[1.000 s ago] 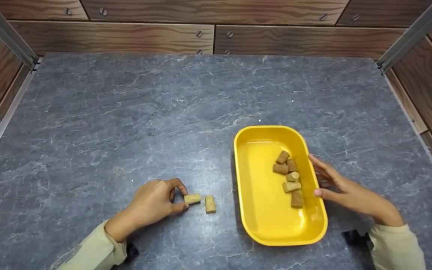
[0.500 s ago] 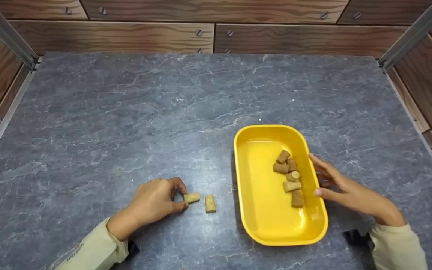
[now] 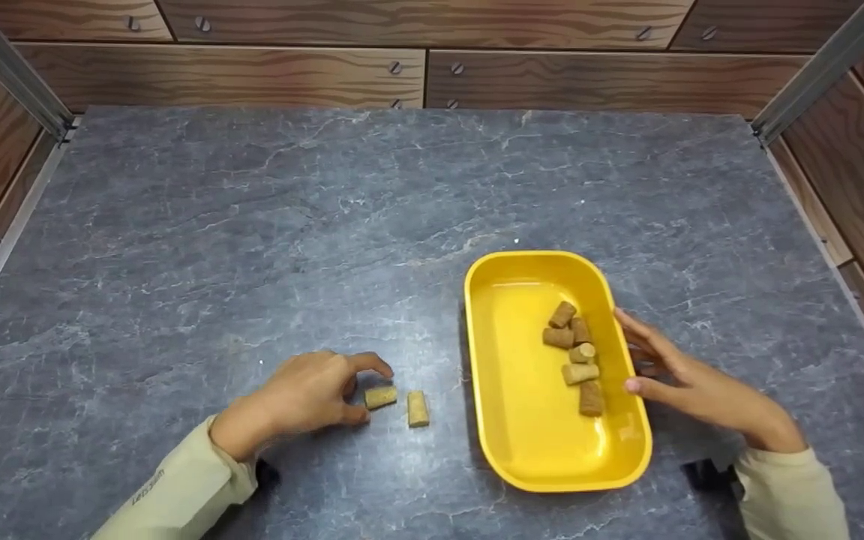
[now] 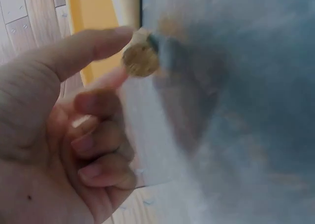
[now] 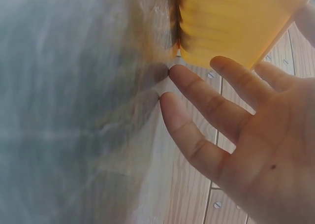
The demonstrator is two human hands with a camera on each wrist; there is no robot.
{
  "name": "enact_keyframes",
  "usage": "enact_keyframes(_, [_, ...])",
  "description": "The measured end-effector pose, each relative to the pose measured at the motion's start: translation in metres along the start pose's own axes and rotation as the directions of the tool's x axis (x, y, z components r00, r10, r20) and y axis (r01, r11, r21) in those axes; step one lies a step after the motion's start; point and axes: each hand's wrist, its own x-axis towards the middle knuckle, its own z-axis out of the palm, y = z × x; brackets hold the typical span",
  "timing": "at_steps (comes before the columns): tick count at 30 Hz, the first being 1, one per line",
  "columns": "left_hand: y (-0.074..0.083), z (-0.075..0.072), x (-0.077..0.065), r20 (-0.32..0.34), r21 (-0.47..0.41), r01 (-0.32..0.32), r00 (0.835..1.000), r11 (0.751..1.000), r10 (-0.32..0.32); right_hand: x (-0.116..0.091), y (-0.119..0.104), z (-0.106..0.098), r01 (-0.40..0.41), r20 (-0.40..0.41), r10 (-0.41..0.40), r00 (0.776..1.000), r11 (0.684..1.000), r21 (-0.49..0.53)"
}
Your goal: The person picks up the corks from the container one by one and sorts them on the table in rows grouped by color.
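Between the parted fingers of the nearer left hand (image 3: pixel 304 394), a cork (image 3: pixel 380 397) is framed, not gripped, its long axis pointed outward.

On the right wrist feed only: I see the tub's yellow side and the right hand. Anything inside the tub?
Observer: Yes, the head view shows six corks in the yellow tub, grouped toward the wall beside the right hand.
Operator: Left hand's off my feed. Where is it?
Observer: Left hand is across the tub from the right one, next to a loose cork lying on the table.
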Motion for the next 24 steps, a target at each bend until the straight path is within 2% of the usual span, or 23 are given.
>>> enact_keyframes(5, [-0.003, -0.009, 0.006, 0.123, -0.02, -0.034, 0.992, 0.999, 0.036, 0.0, 0.002, 0.001, 0.018, -0.021, -0.019, 1.0, 0.999, -0.04])
enact_keyframes(10, [-0.005, -0.013, 0.015, 0.19, -0.057, -0.029, 0.981, 0.998, 0.04, 0.0, 0.002, 0.002, 0.04, -0.027, -0.041, 0.999, 0.998, -0.045])
enact_keyframes(13, [-0.005, -0.013, 0.019, 0.213, -0.042, -0.037, 0.976, 0.998, 0.045, 0.0, 0.002, 0.003, 0.045, -0.029, -0.046, 0.998, 0.998, -0.04])
enact_keyframes(18, [-0.006, -0.012, 0.02, 0.216, -0.019, -0.048, 0.975, 0.999, 0.051, 0.001, 0.003, 0.003, 0.055, -0.023, -0.056, 0.998, 0.998, -0.028])
enact_keyframes(24, [-0.009, -0.007, 0.015, 0.144, -0.047, -0.075, 0.986, 0.996, 0.081, 0.001, 0.002, 0.003, 0.06, -0.017, -0.061, 0.998, 0.998, -0.025])
